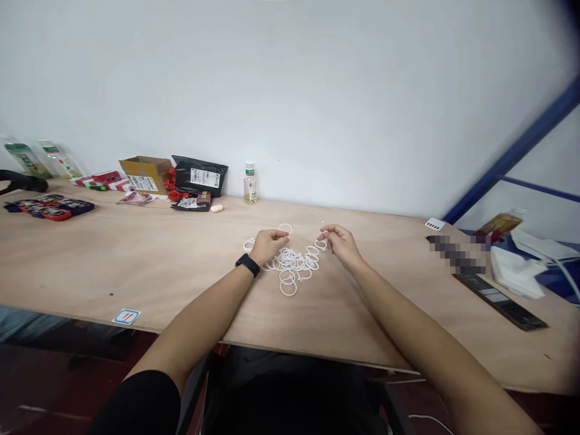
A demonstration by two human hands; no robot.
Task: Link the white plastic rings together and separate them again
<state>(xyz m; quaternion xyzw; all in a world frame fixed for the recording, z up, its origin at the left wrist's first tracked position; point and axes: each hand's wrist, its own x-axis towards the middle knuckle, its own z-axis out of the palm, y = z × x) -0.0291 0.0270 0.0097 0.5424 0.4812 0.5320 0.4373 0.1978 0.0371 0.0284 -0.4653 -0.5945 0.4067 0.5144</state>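
Note:
A loose pile of thin white rings (287, 261), several of them with small joints or clasps, lies on the wooden table in front of me. My left hand (268, 244), with a black band on its wrist, is over the pile's far left side. Its thumb and forefinger are pinched on one white ring that stands up beyond the fingertips. My right hand (343, 246) is at the right of the pile, fingers curled in a pinch at another white ring (321, 248). The fingers partly hide where that ring is gripped.
Along the wall stand a drink bottle (250, 184), a black parcel bag (199, 176) and an open cardboard box (145, 174). Red and dark cases (54, 206) lie far left. A long dark box (501, 301) and white tray (516, 272) are at right. A numbered card (126, 316) marks the front edge.

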